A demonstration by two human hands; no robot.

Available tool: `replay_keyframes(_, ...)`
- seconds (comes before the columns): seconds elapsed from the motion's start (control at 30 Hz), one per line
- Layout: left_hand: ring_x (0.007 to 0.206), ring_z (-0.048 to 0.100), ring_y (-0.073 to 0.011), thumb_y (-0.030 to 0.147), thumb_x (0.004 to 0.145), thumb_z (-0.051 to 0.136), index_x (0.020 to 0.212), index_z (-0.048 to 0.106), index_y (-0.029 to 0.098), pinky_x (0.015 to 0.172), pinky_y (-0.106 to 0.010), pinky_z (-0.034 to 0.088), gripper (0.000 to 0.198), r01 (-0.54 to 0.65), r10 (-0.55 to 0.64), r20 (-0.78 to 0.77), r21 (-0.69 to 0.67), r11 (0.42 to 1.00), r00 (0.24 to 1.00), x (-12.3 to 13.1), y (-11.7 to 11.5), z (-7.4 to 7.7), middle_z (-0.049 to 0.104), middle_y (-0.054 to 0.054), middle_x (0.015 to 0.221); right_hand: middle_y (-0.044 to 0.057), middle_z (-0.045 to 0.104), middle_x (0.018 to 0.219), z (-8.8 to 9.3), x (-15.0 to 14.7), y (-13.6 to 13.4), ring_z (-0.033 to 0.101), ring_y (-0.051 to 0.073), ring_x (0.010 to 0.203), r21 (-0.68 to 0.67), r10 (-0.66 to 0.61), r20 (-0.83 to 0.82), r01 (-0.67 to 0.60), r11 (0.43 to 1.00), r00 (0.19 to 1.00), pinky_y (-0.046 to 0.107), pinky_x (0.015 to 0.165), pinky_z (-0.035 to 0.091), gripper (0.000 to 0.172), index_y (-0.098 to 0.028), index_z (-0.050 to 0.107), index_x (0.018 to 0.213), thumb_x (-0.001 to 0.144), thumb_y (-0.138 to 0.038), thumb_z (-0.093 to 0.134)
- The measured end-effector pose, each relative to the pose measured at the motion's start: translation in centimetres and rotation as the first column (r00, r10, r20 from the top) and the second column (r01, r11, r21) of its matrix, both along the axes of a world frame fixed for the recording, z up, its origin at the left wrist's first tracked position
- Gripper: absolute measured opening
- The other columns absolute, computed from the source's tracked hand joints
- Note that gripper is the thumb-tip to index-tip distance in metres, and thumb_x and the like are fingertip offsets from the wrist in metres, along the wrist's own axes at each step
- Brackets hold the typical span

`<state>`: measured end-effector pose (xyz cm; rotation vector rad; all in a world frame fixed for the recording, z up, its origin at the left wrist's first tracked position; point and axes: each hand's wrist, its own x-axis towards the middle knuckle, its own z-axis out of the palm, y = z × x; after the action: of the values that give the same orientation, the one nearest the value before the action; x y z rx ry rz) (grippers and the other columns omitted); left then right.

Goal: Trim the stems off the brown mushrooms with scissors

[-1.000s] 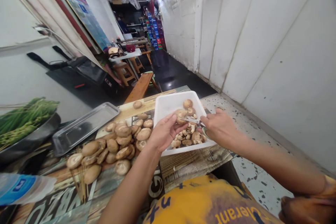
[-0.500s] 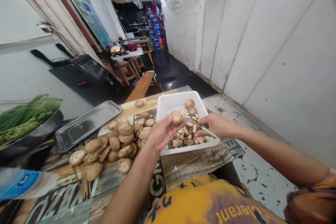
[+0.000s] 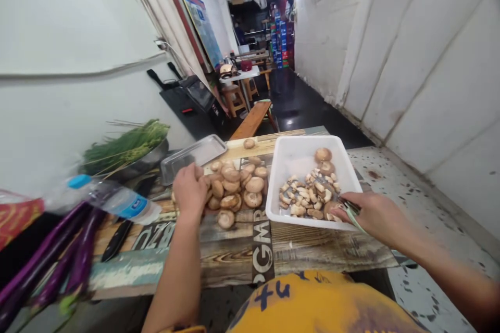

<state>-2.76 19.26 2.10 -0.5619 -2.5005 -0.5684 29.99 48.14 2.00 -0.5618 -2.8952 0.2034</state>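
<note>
My left hand (image 3: 190, 190) is at the left end of a mushroom pile (image 3: 234, 179), fingers curled down and partly hidden behind the back of the hand. The brown edge of a mushroom (image 3: 199, 171) shows at its fingertips. My right hand (image 3: 365, 213) grips scissors (image 3: 354, 207) with a pale green handle, over the front right corner of a white plastic tub (image 3: 275, 177); their blades are mostly covered. Inside the tub are many cut mushroom stems (image 3: 308, 197), two whole mushrooms (image 3: 324, 155) at the back right, and a brown cap beside my right hand.
Left of the pile lie a clear tray (image 3: 211, 151), a metal bowl of greens (image 3: 133, 148), a water bottle (image 3: 121, 200), a black-handled knife (image 3: 117, 242) and purple eggplants (image 3: 82, 252). One mushroom (image 3: 249, 143) sits apart at the back. A wooden bench (image 3: 252, 119) stands beyond the table.
My left hand has gone from above the tub to the left end of the pile. My right hand has lowered with the scissors to the tub's corner. The view has swung left.
</note>
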Motion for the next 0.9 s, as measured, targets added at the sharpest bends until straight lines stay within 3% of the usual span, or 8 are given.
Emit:
replay_keyframes(0.07, 0.112, 0.057, -0.0314, 0.027, 0.080, 0.052, 0.118, 0.060, 0.008, 0.098, -0.043, 0.042, 0.043, -0.072, 0.080, 0.122, -0.069, 0.995, 0.989, -2.1, -2.3, -0.8, 0.064, -0.019, 0.116, 0.004, 0.071, 0.070, -0.7, -0.1, -0.1, 0.065, 0.021, 0.062, 0.004, 0.016, -0.044, -0.015, 1.000, 0.999, 0.025, 0.051, 0.035, 0.033, -0.025, 0.070, 0.087, 0.085, -0.052, 0.053)
replay_keyframes(0.2, 0.115, 0.057, -0.0298, 0.036, 0.082, 0.051, 0.122, 0.059, 0.008, 0.099, -0.040, 0.042, 0.049, 0.018, 0.018, 0.282, -0.121, 0.992, 0.959, -4.5, -3.6, -1.6, 0.063, -0.018, 0.122, 0.003, 0.071, 0.069, -1.2, -0.1, -0.4, 0.065, 0.021, 0.063, 0.004, 0.002, -0.109, -0.001, 1.000, 0.994, 0.025, 0.049, 0.037, 0.031, -0.025, 0.070, 0.084, 0.085, -0.051, 0.055)
replay_keyframes(0.33, 0.111, 0.061, -0.0265, 0.038, 0.085, 0.043, 0.131, 0.052, 0.008, 0.100, -0.037, 0.043, 0.056, 0.139, -0.101, 0.316, -0.101, 0.985, 0.943, -5.8, -3.1, -0.8, 0.062, -0.016, 0.126, 0.004, 0.071, 0.070, -1.6, 0.6, -0.2, 0.065, 0.021, 0.060, -0.010, -0.012, -0.188, 0.010, 1.000, 0.982, 0.027, 0.051, 0.042, 0.036, -0.022, 0.071, 0.089, 0.086, -0.053, 0.053)
replay_keyframes(0.47, 0.116, 0.058, -0.0270, 0.037, 0.086, 0.040, 0.121, 0.062, 0.010, 0.102, -0.037, 0.040, 0.050, 0.278, -0.190, 0.385, -0.187, 0.942, 0.903, -6.4, -1.9, -0.3, 0.063, -0.014, 0.125, 0.006, 0.072, 0.074, -2.1, 1.2, 0.2, 0.066, 0.023, 0.064, 0.018, -0.003, -0.304, 0.009, 1.000, 0.953, 0.029, 0.054, 0.046, 0.040, -0.021, 0.072, 0.092, 0.086, -0.055, 0.052)
replay_keyframes(0.6, 0.115, 0.059, -0.0253, 0.046, 0.086, 0.041, 0.127, 0.059, 0.017, 0.102, -0.035, 0.041, 0.054, 0.406, -0.281, 0.448, -0.211, 0.889, 0.849, -5.9, -0.6, 0.0, 0.064, -0.009, 0.126, 0.007, 0.072, 0.074, -2.1, 1.4, 0.2, 0.066, 0.022, 0.064, -0.014, 0.012, -0.431, -0.020, 1.000, 0.902, 0.030, 0.057, 0.049, 0.039, -0.018, 0.072, 0.091, 0.086, -0.052, 0.054)
replay_keyframes(0.73, 0.115, 0.059, -0.0249, 0.047, 0.087, 0.039, 0.127, 0.059, 0.014, 0.102, -0.036, 0.041, 0.056, 0.468, -0.358, 0.452, -0.158, 0.869, 0.817, -5.2, 0.3, 1.6, 0.063, -0.010, 0.126, 0.007, 0.073, 0.076, -1.6, 1.7, 0.1, 0.066, 0.020, 0.063, -0.074, -0.024, -0.561, -0.022, 0.997, 0.828, 0.029, 0.057, 0.050, 0.034, -0.017, 0.071, 0.088, 0.085, -0.049, 0.058)
replay_keyframes(0.83, 0.112, 0.060, -0.0273, 0.042, 0.086, 0.040, 0.121, 0.063, 0.010, 0.100, -0.038, 0.042, 0.053, 0.420, -0.318, 0.384, -0.217, 0.881, 0.867, -4.6, 1.8, 3.5, 0.066, -0.013, 0.120, 0.005, 0.073, 0.077, -1.3, 2.0, 0.1, 0.066, 0.018, 0.061, -0.112, -0.061, -0.621, -0.011, 0.994, 0.782, 0.027, 0.057, 0.050, 0.029, -0.018, 0.071, 0.087, 0.083, -0.045, 0.062)
replay_keyframes(0.9, 0.108, 0.062, -0.0278, 0.039, 0.085, 0.041, 0.116, 0.066, 0.011, 0.098, -0.038, 0.044, 0.049, 0.403, -0.320, 0.314, -0.251, 0.880, 0.894, -3.6, 4.0, 4.7, 0.068, -0.013, 0.116, 0.004, 0.073, 0.075, -1.3, 2.1, 0.0, 0.066, 0.017, 0.060, -0.142, -0.094, -0.639, 0.003, 0.990, 0.763, 0.026, 0.057, 0.051, 0.025, -0.018, 0.071, 0.085, 0.082, -0.042, 0.064)
